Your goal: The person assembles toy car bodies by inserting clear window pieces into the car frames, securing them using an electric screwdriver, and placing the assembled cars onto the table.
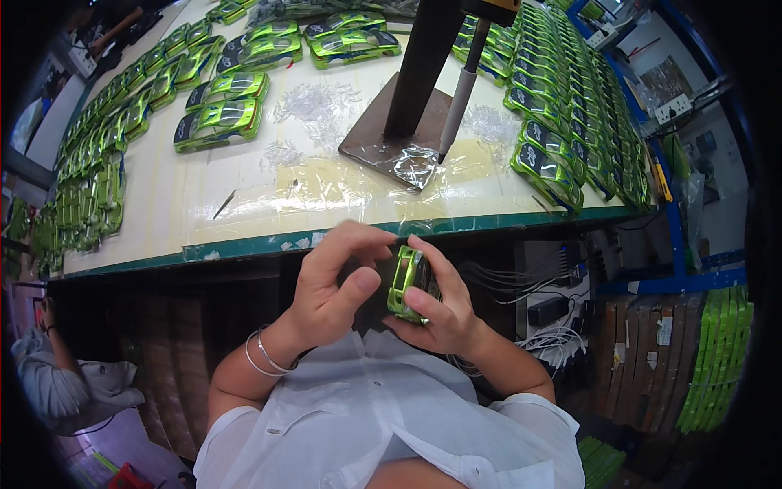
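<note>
In front of my chest, just off the table's front edge, my right hand (441,305) is closed around a lime-green toy car body (401,275). The car body is tipped up on end, with its window openings toward my left hand. My left hand (338,285) is close beside it, thumb and fingers apart and curved. Nothing shows between them, and the left index fingertip comes near the upper end of the car body. The right palm and fingers hide much of the car body's far side.
Rows of green car bodies (218,122) line both sides of the table (155,216). Small clear plastic pieces (314,106) lie in piles. A dark post on a square metal base (371,143) stands mid-table, beside a hanging pointed tool (460,106). Cables (562,338) lie below right.
</note>
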`<move>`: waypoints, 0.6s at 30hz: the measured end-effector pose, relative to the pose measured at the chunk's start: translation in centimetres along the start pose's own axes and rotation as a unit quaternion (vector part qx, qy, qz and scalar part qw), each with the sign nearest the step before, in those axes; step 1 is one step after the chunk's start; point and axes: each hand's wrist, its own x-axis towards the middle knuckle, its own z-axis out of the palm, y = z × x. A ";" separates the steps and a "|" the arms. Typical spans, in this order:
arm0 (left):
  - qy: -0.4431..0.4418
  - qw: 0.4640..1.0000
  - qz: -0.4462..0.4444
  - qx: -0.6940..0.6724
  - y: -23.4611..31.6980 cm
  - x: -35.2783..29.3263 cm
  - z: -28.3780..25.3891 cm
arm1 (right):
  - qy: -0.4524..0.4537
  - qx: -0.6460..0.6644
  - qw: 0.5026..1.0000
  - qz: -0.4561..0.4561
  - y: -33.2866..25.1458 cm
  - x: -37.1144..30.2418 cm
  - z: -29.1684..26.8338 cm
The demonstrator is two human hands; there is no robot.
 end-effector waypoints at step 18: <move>-0.077 0.931 -0.183 -0.308 -1.1 1.9 2.5 | 0.145 0.716 0.602 0.324 -1.3 2.1 -1.4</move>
